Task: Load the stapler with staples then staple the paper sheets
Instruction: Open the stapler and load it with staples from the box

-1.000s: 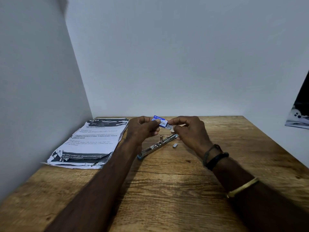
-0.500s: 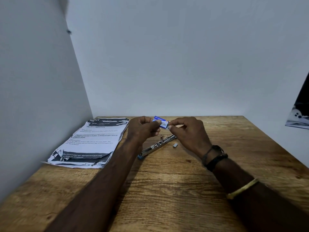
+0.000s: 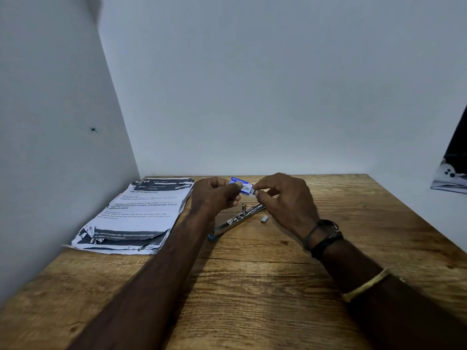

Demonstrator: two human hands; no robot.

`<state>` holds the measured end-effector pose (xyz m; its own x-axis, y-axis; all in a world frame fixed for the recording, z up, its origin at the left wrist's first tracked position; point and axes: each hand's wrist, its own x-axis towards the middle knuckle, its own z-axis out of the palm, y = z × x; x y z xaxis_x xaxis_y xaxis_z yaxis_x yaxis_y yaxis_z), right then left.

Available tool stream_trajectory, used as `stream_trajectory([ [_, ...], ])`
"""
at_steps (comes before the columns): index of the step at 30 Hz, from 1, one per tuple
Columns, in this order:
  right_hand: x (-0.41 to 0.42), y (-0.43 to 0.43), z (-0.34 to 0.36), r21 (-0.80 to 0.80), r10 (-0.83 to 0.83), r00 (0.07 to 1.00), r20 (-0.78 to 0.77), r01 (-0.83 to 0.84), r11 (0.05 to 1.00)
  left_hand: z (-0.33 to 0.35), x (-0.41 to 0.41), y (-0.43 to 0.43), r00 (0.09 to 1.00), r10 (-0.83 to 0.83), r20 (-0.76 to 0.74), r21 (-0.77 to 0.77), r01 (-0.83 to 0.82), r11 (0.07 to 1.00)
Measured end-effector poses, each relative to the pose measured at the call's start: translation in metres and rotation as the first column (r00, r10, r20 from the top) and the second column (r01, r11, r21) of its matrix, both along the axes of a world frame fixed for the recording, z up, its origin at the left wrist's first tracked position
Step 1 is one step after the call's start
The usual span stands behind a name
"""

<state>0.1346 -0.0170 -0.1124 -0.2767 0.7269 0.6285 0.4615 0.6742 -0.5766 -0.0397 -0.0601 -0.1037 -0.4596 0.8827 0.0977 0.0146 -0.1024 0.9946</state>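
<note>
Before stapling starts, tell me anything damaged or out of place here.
The paper sheets have torn, ragged near edges. A small loose staple strip lies on the table, apart from the open stapler.

The brown wooden table point(image 3: 252, 299) is bare on its near and right parts; a hand can pass there. At far left a stack of printed white paper sheets point(image 3: 141, 215) lies beside the white left wall point(image 3: 50, 147). In the far middle lie an opened silver metal stapler point(image 3: 235, 219) and, just right, a small grey staple strip point(image 3: 264, 218); above them the left hand point(image 3: 214, 195) and right hand point(image 3: 285, 198) hold a small blue staple box point(image 3: 241, 185).
</note>
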Motion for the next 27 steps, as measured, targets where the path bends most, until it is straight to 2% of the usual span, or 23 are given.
stream_trajectory([
  [5,-0.002,0.000,0.002,-0.038,-0.010,0.999,-0.045,0.008,0.999,0.001,0.003,0.000,1.000,-0.018,-0.009,0.000,0.018,1.000],
  [11,-0.001,0.006,0.005,-0.202,0.004,0.978,-0.208,-0.047,0.978,0.001,0.003,0.000,0.999,-0.010,-0.034,0.007,0.010,1.000],
  [14,0.001,0.009,0.009,-0.315,-0.056,0.957,-0.286,-0.039,0.948,-0.001,0.000,0.001,0.999,0.033,-0.031,0.006,-0.033,0.999],
  [16,0.004,0.011,0.009,-0.398,-0.120,0.973,-0.197,0.032,0.917,-0.001,-0.002,0.001,0.998,0.057,-0.022,0.006,-0.056,0.998],
  [21,0.010,0.009,0.004,-0.474,-0.189,0.956,0.222,0.276,0.836,-0.001,-0.003,0.000,0.998,0.059,-0.006,0.004,-0.059,0.998],
  [27,0.009,0.009,0.003,-0.377,-0.235,0.868,0.438,0.415,0.828,-0.002,-0.003,0.000,0.998,0.058,-0.020,0.006,-0.058,0.998],
])
